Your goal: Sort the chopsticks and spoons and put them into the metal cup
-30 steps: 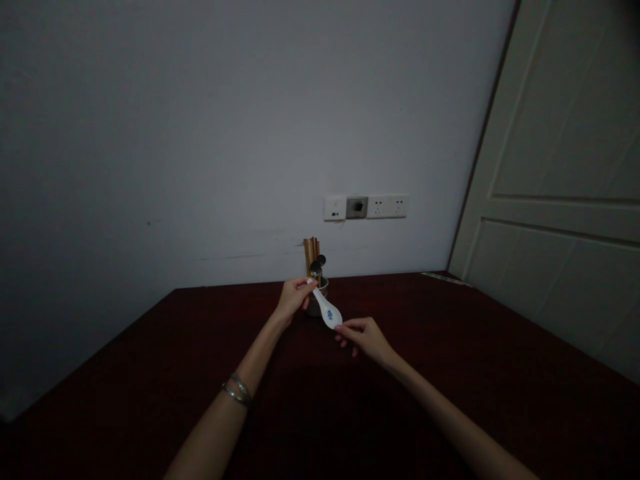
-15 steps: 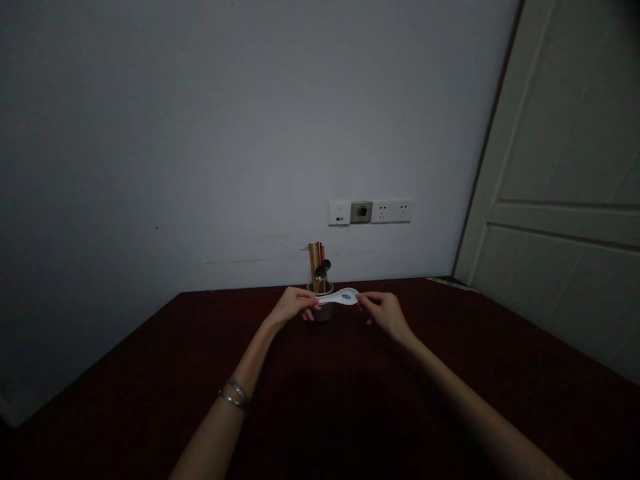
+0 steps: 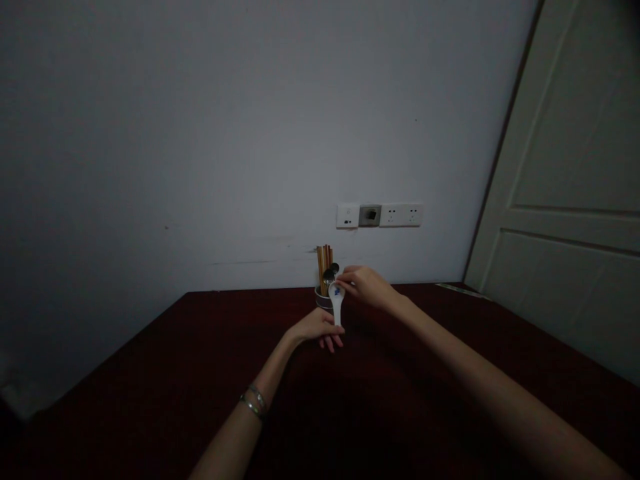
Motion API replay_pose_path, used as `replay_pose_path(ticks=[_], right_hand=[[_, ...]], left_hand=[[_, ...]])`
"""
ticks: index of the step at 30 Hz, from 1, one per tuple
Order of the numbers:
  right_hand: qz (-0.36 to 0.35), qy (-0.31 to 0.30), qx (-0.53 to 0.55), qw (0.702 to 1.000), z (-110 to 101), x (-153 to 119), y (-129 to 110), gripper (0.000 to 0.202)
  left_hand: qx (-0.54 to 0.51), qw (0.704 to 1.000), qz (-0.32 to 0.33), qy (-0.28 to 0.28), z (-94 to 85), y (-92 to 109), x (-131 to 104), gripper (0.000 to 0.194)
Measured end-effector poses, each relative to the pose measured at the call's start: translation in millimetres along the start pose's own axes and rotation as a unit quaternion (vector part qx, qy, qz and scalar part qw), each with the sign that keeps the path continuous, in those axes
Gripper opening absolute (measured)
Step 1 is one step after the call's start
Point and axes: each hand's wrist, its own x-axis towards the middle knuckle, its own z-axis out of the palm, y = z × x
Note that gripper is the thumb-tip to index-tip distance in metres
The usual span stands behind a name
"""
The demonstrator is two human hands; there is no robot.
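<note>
Spoon (image 3: 337, 295) points bowl-up near frame centre; our left hand (image 3: 314, 326) pinches it low, our right hand (image 3: 369, 286) high, presumably so we steady both ends.

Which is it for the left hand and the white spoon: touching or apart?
Touching. The head view shows the left hand gripping the lower end of the white spoon, thumb across its handle.

White spoon (image 3: 337, 301), blue motif, bowl uppermost, between both hands (image 3: 314, 325)
</note>
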Motion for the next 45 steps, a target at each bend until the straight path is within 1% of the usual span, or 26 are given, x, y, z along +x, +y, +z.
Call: replay_pose_path(ticks=[3,5,7,10,13,16,18,21,25,29,37,45], right_hand=[[-0.014,-0.009,-0.032,0.999,-7,11,-3,0.030],[-0.018,-0.002,-0.042,0.999,-15,20,0,0.031],[-0.014,0.012,-0.057,0.998,-25,32,5,0.031],[0.005,0.033,-0.104,0.994,-37,52,14,0.034],[0.029,0.036,-0.158,0.986,-38,70,20,0.035],[0.058,0.006,-0.195,0.979,-28,83,21,0.034],[0.081,-0.020,-0.210,0.974,-18,87,20,0.035],[0.104,-0.053,-0.221,0.968,-1,88,18,0.036],[0.118,-0.097,-0.219,0.964,19,85,15,0.039],[0.123,-0.119,-0.205,0.964,34,79,16,0.043],[0.117,-0.144,-0.181,0.966,52,70,16,0.042],[0.117,-0.155,-0.175,0.965,58,66,12,0.038]], left_hand=[[0.006,1.000,-0.019,-0.017,-5.8,-6,-1,0.043],[0.009,0.999,-0.042,-0.032,-12.7,-13,-3,0.044],[0.008,0.997,-0.065,-0.035,-19.8,-23,-5,0.044],[0.002,0.996,-0.089,-0.013,-27.0,-40,-5,0.044],[-0.008,0.995,-0.099,0.026,-28.9,-54,-4,0.042],[-0.022,0.993,-0.090,0.070,-28.6,-61,-2,0.039],[-0.027,0.993,-0.084,0.083,-28.4,-63,-1,0.036],[-0.025,0.992,-0.084,0.086,-28.3,-65,1,0.034],[-0.024,0.992,-0.086,0.085,-28.3,-66,2,0.035],[-0.023,0.992,-0.083,0.088,-28.3,-67,1,0.037],[-0.032,0.993,-0.080,0.082,-31.2,-74,4,0.038],[-0.041,0.993,-0.073,0.083,-30.0,-72,4,0.035]])
